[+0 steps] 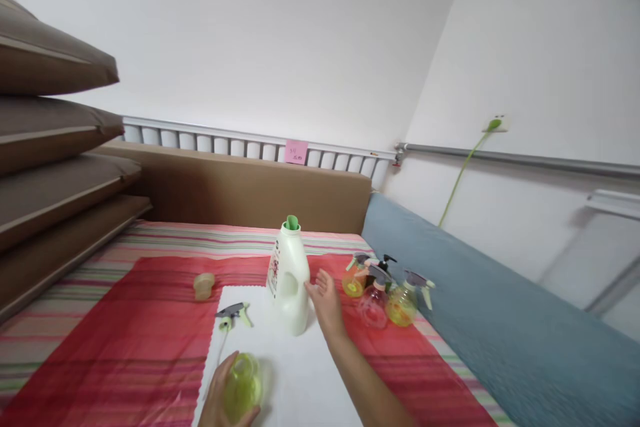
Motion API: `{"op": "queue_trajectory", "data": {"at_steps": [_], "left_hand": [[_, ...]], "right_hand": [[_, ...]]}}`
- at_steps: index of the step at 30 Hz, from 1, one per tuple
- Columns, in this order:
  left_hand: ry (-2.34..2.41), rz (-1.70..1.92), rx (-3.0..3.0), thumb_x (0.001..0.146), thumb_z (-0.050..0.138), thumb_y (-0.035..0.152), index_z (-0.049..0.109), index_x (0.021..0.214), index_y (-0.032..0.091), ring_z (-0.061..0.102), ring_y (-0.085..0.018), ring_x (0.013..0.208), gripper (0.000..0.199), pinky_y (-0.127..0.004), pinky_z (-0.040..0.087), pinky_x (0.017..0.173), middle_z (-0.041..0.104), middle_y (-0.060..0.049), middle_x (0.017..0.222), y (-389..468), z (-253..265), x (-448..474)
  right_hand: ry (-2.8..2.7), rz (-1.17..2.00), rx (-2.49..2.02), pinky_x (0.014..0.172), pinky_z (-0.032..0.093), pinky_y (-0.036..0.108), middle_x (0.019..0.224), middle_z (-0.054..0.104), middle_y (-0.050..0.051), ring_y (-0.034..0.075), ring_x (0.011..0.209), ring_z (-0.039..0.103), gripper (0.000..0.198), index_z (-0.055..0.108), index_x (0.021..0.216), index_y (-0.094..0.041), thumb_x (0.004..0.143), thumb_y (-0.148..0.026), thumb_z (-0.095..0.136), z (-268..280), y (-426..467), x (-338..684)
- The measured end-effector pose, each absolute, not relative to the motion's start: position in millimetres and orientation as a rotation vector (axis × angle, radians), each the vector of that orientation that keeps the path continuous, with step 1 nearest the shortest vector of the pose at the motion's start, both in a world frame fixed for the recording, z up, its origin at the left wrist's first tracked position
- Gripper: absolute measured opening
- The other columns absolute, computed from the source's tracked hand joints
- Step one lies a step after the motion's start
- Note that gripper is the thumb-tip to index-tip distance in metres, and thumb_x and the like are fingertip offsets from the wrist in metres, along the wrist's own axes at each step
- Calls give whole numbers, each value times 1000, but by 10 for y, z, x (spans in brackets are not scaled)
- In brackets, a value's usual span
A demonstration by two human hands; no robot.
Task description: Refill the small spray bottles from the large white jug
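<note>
My left hand (pixel 220 392) is wrapped round a small yellow-green spray bottle body (pixel 243 387), its top uncovered, low over the white mat (pixel 310 380). Just beyond it lies a spray trigger head (pixel 231 313) with its thin tube running toward me. A large white detergent jug (pixel 290 277) with a green spout stands upright on the mat. Beside the jug's handle is my right hand (pixel 325 297), fingers apart and holding nothing; whether a fingertip touches the jug I cannot tell. A pale cap (pixel 203 286) rests on the red cloth to the left.
Several bottles, including a pink spray bottle (pixel 374 305) and a yellow one (pixel 403 303), cluster right of my right hand on the red cloth (pixel 125 340). Stacked brown cushions (pixel 55 187) rise at left. A brown board (pixel 240 193) and blue padded panel (pixel 465 293) border the surface.
</note>
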State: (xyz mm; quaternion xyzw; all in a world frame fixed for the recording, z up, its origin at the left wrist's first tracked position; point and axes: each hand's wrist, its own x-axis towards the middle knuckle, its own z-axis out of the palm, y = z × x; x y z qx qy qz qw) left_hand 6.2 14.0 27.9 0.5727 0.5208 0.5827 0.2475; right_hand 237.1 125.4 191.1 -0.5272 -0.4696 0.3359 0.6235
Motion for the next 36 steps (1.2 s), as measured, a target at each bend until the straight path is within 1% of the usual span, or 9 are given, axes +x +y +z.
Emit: {"op": "queue_trajectory", "data": {"at_steps": [3,5,10,15,17,20,24,29,36], "left_hand": [[1410,1583,1613,59,78,28,53,122,23,52,-37,120,68,-54,43,102,59,-14,127,127,268,84],[1416,1576,1618,59,78,27,51,124,22,51,-37,122,70,-54,42,103,57,-15,129,109,268,106],[1435,1517,1532,60,77,29,48,127,24,43,-35,129,73,-54,32,111,52,-13,135,15,344,161],[1410,1506,1430,59,76,22,45,128,21,43,-33,129,77,-54,27,113,51,-13,134,-9,550,193],[1369,1503,1406,56,77,20,44,128,19,45,-33,127,79,-53,30,111,52,-14,132,38,672,191],[1244,1490,1472,52,80,19,48,126,20,46,-34,125,80,-52,32,110,53,-14,130,140,813,176],[1183,1455,1526,51,82,21,51,125,22,46,-35,126,80,-54,31,110,54,-14,130,230,773,169],[1142,1414,1582,55,83,26,49,128,21,46,-35,126,81,-55,32,109,52,-15,131,256,620,197],[1180,1295,1695,58,81,22,42,131,22,43,-32,128,83,-52,31,111,49,-14,135,246,728,194]], "right_hand": [[-1141,788,-1283,75,46,36,85,69,7,28,83,62,40,62,88,-18,56,-39,75,1794,1392,2180],[-1162,788,-1326,68,45,35,75,68,7,28,75,62,35,61,79,-18,55,-40,75,1744,1447,2094],[-1193,768,-1371,63,45,31,78,69,7,26,73,62,42,58,82,-18,59,-51,67,1863,1532,2090],[-1332,728,-1389,62,45,30,86,70,8,25,74,62,47,60,94,-15,61,-48,68,2426,1292,2427],[-1393,700,-1420,59,43,29,80,70,5,23,70,61,47,62,95,-16,61,-47,69,2713,1086,2632],[-1494,607,-1538,55,39,28,63,65,1,20,59,57,36,65,83,-18,62,-47,71,3077,746,2929],[-1772,415,-1823,54,38,29,49,56,0,20,54,53,37,64,70,-22,67,-59,61,3365,353,3173],[-1915,523,-2051,56,43,32,62,65,5,23,56,57,52,69,77,-22,60,-70,60,3561,-48,3164],[-2285,407,-2083,75,50,34,99,72,4,29,88,65,44,67,97,-26,77,-63,54,3574,-281,3045]]}}
